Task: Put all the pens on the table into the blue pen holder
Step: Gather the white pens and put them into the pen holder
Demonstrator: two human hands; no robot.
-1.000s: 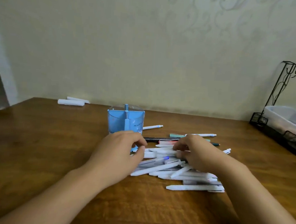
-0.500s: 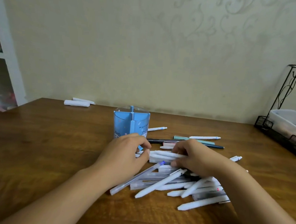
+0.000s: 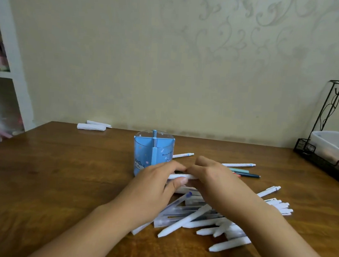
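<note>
Gripping one white pen (image 3: 182, 176) from both ends, left hand (image 3: 153, 189) and right hand (image 3: 215, 182) hold it over the pen pile (image 3: 202, 219). Blue pen holder (image 3: 153, 153) at 11 o'clock, label partly reads "Hack". Loose pens (image 3: 239, 168) at 2 o'clock. Wire rack (image 3: 326, 150) far right, paper rolls (image 3: 91, 126) at the back of the table (image 3: 62, 171).

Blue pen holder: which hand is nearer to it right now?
Left. The left hand sits just in front of the blue pen holder, overlapping its lower edge in view. The right hand is off to the holder's right, over the pens.
</note>
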